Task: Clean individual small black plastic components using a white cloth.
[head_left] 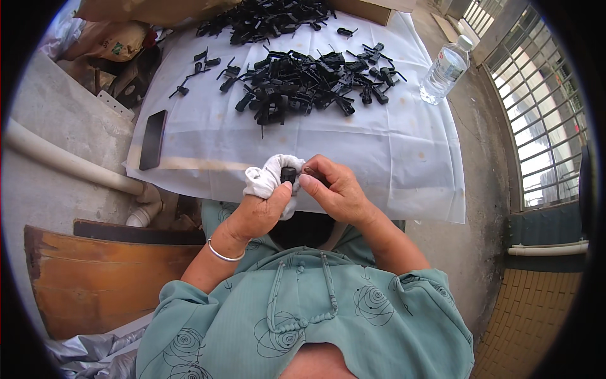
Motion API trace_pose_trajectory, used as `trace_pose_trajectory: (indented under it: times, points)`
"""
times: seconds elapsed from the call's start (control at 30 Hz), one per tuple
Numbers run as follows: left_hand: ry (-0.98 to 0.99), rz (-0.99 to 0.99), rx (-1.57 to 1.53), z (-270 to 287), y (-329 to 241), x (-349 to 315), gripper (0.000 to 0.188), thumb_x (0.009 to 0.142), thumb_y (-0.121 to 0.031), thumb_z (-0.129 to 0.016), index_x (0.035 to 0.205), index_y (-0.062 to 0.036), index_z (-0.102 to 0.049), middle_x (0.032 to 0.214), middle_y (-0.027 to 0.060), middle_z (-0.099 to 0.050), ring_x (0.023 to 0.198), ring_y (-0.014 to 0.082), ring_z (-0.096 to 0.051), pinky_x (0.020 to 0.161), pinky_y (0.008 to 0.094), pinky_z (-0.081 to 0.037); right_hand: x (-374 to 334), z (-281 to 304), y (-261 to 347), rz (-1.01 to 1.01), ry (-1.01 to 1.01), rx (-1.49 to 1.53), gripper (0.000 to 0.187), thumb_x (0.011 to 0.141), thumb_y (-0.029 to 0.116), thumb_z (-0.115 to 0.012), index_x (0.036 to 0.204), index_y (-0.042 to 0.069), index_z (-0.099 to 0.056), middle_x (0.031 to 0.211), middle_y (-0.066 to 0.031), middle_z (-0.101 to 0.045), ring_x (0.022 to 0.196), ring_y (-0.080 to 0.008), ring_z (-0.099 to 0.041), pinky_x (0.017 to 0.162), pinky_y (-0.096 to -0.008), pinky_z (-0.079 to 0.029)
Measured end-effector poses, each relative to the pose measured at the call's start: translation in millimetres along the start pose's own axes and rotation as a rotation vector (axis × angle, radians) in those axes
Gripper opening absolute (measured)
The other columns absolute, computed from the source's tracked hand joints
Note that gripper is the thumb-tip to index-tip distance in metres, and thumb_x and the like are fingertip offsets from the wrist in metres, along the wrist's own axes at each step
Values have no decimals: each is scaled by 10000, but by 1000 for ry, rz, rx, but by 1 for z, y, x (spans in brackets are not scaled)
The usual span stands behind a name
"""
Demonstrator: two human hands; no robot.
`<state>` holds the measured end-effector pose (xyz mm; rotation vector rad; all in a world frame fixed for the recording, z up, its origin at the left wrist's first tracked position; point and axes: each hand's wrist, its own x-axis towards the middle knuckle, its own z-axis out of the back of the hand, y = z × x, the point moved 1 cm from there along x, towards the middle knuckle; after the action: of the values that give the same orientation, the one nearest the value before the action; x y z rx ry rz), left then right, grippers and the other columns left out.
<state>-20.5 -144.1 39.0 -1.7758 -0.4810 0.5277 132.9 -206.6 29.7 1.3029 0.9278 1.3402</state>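
Just off the near edge of the covered table, my left hand (260, 211) is closed round a bunched white cloth (260, 181) and a small black plastic part (288, 173). The thumb presses on the part's near end, and the cloth wraps behind it. My right hand (338, 189) is right beside it, thumb and forefinger bent into a pinch close to the part. What those fingertips hold, if anything, is too small to make out. Farther up the table lies a heap of similar black parts (303, 79) with thin stems sticking out.
A second black heap (265, 22) lies at the table's far side, by a cardboard box (363, 11). A phone (153, 140) rests at the left edge of the white plastic sheet (353, 151). A water bottle (445, 71) stands at the right edge. A pipe (69, 158) runs along the left wall.
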Motion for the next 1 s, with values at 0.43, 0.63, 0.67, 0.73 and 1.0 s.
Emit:
trace_pose_trajectory:
  times: [0.43, 0.63, 0.67, 0.73, 1.0]
  points:
    - [-259, -284, 702, -1, 11, 4, 251, 815, -54, -421, 1053, 11, -469, 889, 129, -527, 796, 211, -508, 740, 298, -432, 5, -19, -10, 113, 1, -270, 192, 868, 132, -515, 743, -13, -516, 649, -194, -533, 597, -385, -497, 550, -389, -413]
    - [-63, -342, 1054, 18, 8, 0, 352, 840, -157, -519, 1156, 0, -510, 1029, 211, -572, 982, 346, -543, 846, 370, -440, 37, 23, -1, 74, 17, -573, 196, 865, 185, -540, 838, -6, -571, 670, -151, -577, 581, -300, -524, 560, -349, -420]
    - [-22, -393, 1144, 19, 6, -2, 368, 847, -188, -538, 1167, -7, -526, 1069, 209, -570, 1027, 355, -531, 872, 376, -434, 52, 26, 3, 127, -138, -570, 194, 859, 195, -551, 854, 2, -572, 667, -138, -583, 584, -299, -529, 563, -347, -427]
    - [-55, -333, 1112, 20, 6, -4, 379, 873, -261, -540, 1157, -10, -546, 1089, 167, -578, 1010, 303, -543, 879, 334, -423, 90, 27, 13, 195, -323, -666, 204, 848, 218, -565, 884, 18, -572, 676, -131, -598, 610, -315, -550, 579, -357, -446]
    - [-240, -90, 570, 23, 8, 2, 263, 873, -145, -537, 1091, 0, -566, 954, 117, -614, 754, 168, -618, 709, 279, -490, 121, 29, -18, 40, -48, -941, 183, 822, 215, -562, 855, 36, -569, 760, -180, -612, 724, -365, -587, 635, -435, -458]
